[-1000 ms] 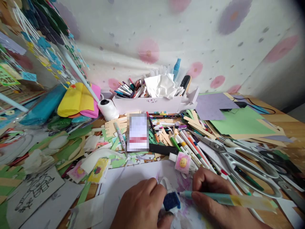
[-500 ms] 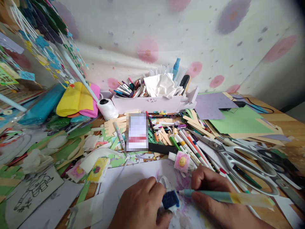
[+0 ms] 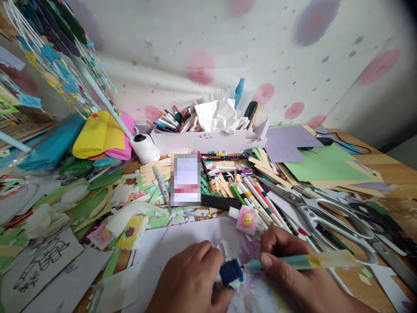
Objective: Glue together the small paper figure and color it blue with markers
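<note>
At the bottom centre my left hand point(image 3: 192, 280) is curled, its fingers pinching a small piece coloured dark blue point(image 3: 231, 272) down on a white sheet point(image 3: 182, 241) smudged with purple. My right hand point(image 3: 293, 269) is closed round a teal marker point(image 3: 309, 261) with a yellow band. The marker's tip touches the blue piece's right side. A small pink square with a yellow face point(image 3: 247, 219) lies just beyond my right fingers.
Large silver scissors point(image 3: 329, 217) lie to the right, next to a row of markers point(image 3: 257, 200). A white box of pens and tissue point(image 3: 208, 137) stands at the back. Green and purple paper point(image 3: 322, 165) lies right. Paper scraps, a line drawing point(image 3: 39, 261) and coloured rolls point(image 3: 97, 137) crowd the left.
The hands stay on the blue piece with the marker tip against it. The marker shifted slightly left, and the whole view drifted a little.
</note>
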The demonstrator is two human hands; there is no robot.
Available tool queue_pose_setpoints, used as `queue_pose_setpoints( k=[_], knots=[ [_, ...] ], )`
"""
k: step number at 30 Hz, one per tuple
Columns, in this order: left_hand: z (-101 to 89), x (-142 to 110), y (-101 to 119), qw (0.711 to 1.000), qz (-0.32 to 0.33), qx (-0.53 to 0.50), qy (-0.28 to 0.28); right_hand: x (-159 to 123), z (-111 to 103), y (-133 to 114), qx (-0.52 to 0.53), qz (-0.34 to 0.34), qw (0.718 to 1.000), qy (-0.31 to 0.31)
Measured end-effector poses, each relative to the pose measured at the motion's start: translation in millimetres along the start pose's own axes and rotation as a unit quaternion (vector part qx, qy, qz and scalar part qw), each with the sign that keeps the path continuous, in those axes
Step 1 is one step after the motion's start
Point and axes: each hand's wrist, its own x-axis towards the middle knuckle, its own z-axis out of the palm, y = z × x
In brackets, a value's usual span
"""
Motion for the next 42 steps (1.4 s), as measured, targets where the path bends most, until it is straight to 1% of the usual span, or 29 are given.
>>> queue_pose_setpoints(
  k=[6, 12, 19, 30, 34, 38, 42],
  knots=[
    [-0.4, 0, 0, 1.000, 0.001, -0.006, -0.013, 0, 3, 5, 0.008, -0.007, 1.000, -0.001],
    [0.6, 0, -2, 1.000, 0.006, 0.003, -0.008, -1, 0, 14, 0.028, 0.001, 1.000, -0.013],
    [2.2, 0, -2, 1.000, 0.015, 0.008, 0.009, 0, 2, 7, 0.027, 0.006, 1.000, -0.015],
    [3.9, 1, -4, 1.000, 0.016, 0.002, 0.009, 0, 1, 4, 0.022, 0.011, 1.000, -0.012],
    [3.4, 1, -2, 1.000, 0.012, 0.004, 0.008, 0, 2, 3, 0.030, 0.012, 0.999, -0.003],
    [2.0, 0, -1, 1.000, 0.012, 0.002, 0.014, 0, 1, 4, 0.010, 0.001, 1.000, 0.018],
    [1.6, 0, -2, 1.000, 0.021, 0.003, 0.017, -1, 0, 4, -0.006, 0.002, 1.000, 0.022]
  ],
)
